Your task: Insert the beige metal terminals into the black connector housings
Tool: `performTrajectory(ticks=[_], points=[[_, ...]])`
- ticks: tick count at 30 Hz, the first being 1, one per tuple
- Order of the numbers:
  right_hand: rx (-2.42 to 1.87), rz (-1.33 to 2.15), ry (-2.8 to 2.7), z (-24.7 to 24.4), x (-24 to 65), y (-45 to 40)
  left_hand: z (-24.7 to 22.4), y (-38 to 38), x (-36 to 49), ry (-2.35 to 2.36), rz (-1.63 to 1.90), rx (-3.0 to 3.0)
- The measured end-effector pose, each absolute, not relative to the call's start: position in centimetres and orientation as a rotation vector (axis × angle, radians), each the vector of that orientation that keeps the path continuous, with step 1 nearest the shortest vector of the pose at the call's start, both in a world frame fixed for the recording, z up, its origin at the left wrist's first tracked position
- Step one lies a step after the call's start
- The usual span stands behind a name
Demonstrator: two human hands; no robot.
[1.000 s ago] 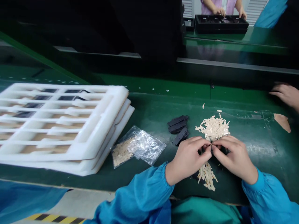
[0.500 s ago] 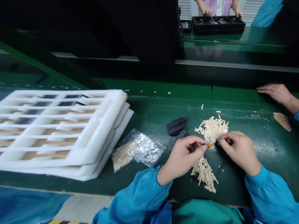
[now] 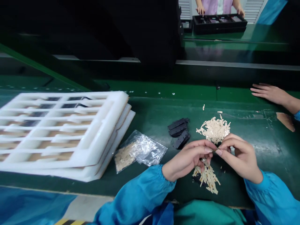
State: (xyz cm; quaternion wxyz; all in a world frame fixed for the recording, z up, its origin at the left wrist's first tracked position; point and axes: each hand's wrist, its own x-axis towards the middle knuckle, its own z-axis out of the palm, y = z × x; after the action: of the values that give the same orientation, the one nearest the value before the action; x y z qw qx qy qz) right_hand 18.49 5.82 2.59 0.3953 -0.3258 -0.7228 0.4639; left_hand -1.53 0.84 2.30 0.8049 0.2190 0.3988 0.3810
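"How are your hands set?"

"My left hand [image 3: 188,158] and my right hand [image 3: 242,156] meet at the fingertips, each thumb and forefinger closed to a narrow pinch. Between them is a tiny piece [image 3: 217,149], so covered by my fingers that I can't tell its shape or colour."

"And where is that?"

"Just above the smooth dark-green tabletop [image 3: 150,120], between two heaps. Beyond my fingertips lies a loose mound of small, flat, cream-coloured strips [image 3: 214,128]; two strips lie apart at its far side. Nearer to me, partly under my left hand, is a smaller heap of slim, pale-yellow strips [image 3: 210,180], with something dark beside it that I can't make out."

"What's to your left?"

"A few flat black bars with small holes [image 3: 179,128], then a clear, crinkled plastic bag [image 3: 142,149] with cream pieces inside. Past that sits a tilted stack of white slotted foam trays [image 3: 93,157]."

"Anyone near you?"

"A co-worker's hand [image 3: 269,93] rests palm down at my right, fingers spread. Across from me, someone in lilac has both hands at a long black compartmented tray [image 3: 219,28]."
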Motion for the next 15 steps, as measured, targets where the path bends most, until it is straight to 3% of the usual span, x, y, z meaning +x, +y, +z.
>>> performTrajectory(ticks=[7, 15], points=[[-1.049, 1.454, -1.695, 2.28, 18.1, 5.51, 2.85, 0.22, -0.67, 1.247, 0.965, 1.229], [-1.141, 1.49, -1.631, 1.99, 18.09, 5.4, 2.36, 0.08, -0.65, 1.207, 1.004, 1.249]])
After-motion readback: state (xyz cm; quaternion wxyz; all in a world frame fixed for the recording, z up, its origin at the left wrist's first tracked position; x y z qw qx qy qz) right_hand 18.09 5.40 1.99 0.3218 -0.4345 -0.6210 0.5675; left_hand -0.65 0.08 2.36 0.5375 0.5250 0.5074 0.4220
